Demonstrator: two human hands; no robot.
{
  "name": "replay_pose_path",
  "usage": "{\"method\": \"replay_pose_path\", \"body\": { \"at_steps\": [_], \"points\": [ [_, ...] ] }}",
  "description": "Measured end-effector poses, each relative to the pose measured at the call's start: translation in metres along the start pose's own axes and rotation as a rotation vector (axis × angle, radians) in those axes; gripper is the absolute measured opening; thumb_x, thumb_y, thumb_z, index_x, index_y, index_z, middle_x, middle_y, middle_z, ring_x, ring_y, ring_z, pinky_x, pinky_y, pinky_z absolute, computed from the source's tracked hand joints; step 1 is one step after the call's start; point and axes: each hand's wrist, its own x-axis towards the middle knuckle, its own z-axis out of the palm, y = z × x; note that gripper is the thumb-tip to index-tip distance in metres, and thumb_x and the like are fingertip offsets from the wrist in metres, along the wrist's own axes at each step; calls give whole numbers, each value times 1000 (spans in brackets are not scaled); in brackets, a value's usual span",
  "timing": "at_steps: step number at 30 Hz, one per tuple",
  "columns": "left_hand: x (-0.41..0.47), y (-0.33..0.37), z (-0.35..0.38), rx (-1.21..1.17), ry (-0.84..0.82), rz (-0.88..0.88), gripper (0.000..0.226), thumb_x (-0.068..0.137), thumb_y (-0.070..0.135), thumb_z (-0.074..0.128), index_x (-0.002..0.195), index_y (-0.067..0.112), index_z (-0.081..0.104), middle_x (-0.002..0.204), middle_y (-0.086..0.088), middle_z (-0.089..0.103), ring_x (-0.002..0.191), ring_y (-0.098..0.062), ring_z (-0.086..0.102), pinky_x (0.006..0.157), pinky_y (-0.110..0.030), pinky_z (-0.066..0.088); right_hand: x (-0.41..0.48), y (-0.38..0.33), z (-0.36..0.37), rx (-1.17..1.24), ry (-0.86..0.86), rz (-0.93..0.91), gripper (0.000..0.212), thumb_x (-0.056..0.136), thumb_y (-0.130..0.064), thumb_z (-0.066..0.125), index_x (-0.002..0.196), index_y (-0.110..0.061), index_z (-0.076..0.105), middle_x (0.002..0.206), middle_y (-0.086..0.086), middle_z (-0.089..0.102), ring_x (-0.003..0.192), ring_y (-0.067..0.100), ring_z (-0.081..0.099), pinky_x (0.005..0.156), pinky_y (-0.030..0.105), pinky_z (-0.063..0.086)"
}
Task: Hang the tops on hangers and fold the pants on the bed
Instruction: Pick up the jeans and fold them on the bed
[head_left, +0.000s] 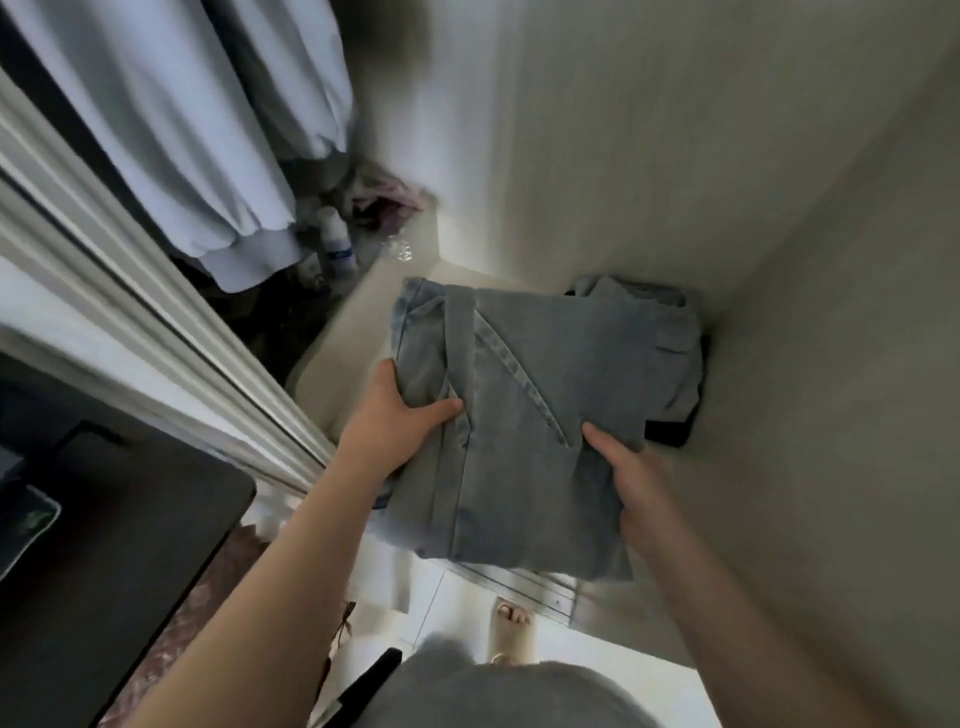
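A folded pair of light blue jeans (524, 395) is held level over a wardrobe shelf (343, 343). My left hand (400, 415) grips its left edge, thumb on top. My right hand (634, 483) grips the near right corner, thumb on top and fingers underneath. The far end of the jeans lies over a stack of folded grey and dark clothes (670, 332) at the back right of the shelf. Pale blue tops (197, 130) hang at upper left inside the wardrobe.
A sliding door frame (156, 332) runs diagonally at left. Small bottles (337, 239) and crumpled pink cloth (384, 202) sit in the back corner. The wardrobe side wall (779, 208) is close at right. A dark table (104, 561) is at lower left.
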Motion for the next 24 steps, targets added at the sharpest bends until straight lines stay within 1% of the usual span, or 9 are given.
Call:
{"method": "replay_pose_path", "body": {
  "at_steps": [2,3,5,9,11,13,17,21,24],
  "points": [
    [27,3,4,-12,-30,13,65,71,46,87,118,31,45,102,17,54,94,-11,56,67,-21,45,16,-5,7,16,29,9,26,83,-16,77,108,-17,72,102,1,78,93,19,75,75,31,56],
    [42,4,6,-20,-50,22,64,71,44,87,118,31,45,104,17,55,96,-11,57,69,-21,45,24,-7,11,24,41,10,26,84,-14,76,110,-16,71,102,0,78,92,17,75,75,31,56],
    [74,3,10,-5,-87,33,64,72,44,87,119,32,45,109,15,56,100,-12,58,77,-27,49,42,-10,21,34,74,14,30,87,-11,74,116,-14,69,105,2,77,95,19,74,78,33,57],
    [145,-8,15,42,-119,27,63,74,40,87,121,31,46,115,12,58,99,-10,60,80,-30,52,94,-11,49,33,108,62,33,89,-7,71,121,-6,67,113,12,74,103,31,70,93,47,55],
    [185,-18,19,77,-131,0,64,75,36,87,125,26,48,123,2,62,107,-21,62,91,-42,55,128,-5,63,1,91,74,28,89,-3,70,117,-6,69,110,11,75,99,28,72,88,45,58],
    [228,-29,25,128,-131,-20,67,76,35,86,129,22,48,125,-5,62,111,-29,61,94,-49,53,168,5,76,-22,64,76,23,88,0,70,108,-11,71,105,8,77,91,22,75,73,36,61],
    [303,-54,46,232,-147,-17,68,74,42,83,127,21,47,120,-2,62,109,-32,62,91,-47,52,245,33,91,-3,58,148,31,86,-4,74,113,-17,67,91,-3,79,77,14,76,54,26,58],
    [368,-73,73,256,-186,31,69,73,44,83,130,19,53,123,-6,65,109,-31,63,92,-48,53,314,49,97,-53,92,140,38,87,-11,77,122,-20,66,91,-7,78,81,17,75,60,28,58],
    [410,-78,89,220,-112,96,67,78,35,84,134,15,53,129,-5,63,113,-28,62,88,-37,50,360,48,106,-108,111,104,37,90,-14,73,124,-21,62,93,-6,78,82,18,74,63,30,58]
  ]
}}
